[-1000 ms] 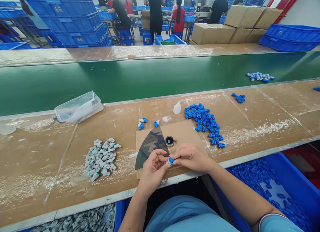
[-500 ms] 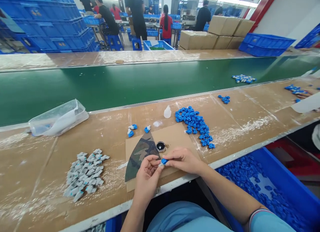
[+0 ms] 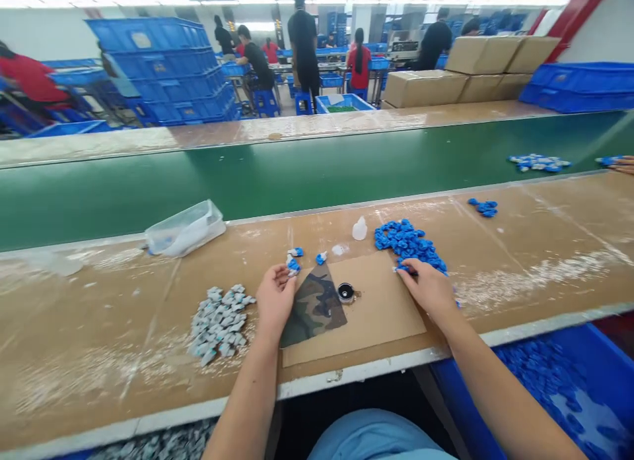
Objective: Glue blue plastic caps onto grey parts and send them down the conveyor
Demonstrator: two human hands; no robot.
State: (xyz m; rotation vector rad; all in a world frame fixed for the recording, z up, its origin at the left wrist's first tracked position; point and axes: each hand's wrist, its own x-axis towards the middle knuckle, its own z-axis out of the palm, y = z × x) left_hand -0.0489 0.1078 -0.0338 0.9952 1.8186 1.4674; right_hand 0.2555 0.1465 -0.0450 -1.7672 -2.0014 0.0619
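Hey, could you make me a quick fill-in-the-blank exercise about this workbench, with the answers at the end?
The heaped pieces left of the left hand are mostly ____.
The pile at the right hand is ____.
The flat sheet left of the round black object has a ____ pattern.
The long belt beyond the work surface is ____.
Missing words: gray; blue; camouflage; green.

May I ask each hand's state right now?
Left hand: curled by blue-white pieces; hold unclear.
Right hand: bent at the blue pile; hold unclear.
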